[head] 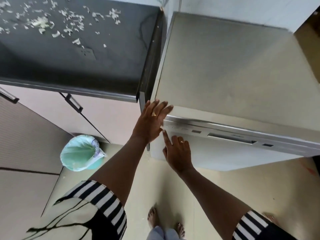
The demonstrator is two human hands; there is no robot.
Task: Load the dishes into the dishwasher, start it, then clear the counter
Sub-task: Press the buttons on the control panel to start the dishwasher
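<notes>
The silver dishwasher (233, 70) stands to the right of the dark counter (78, 54), its door closed. My left hand (150, 120) lies flat with spread fingers on the dishwasher's front left top corner. My right hand (178, 153) points with its index finger at the left end of the control strip (225, 134), the fingertip touching or almost touching it; the other fingers are curled. Pale vegetable scraps (41, 23) are scattered over the counter's far left. No dishes are visible.
A bin with a pale green liner (81, 151) stands on the floor to the left, beside the pink cabinet doors (103, 116) under the counter. My bare feet (164, 222) are on the cream floor in front of the dishwasher.
</notes>
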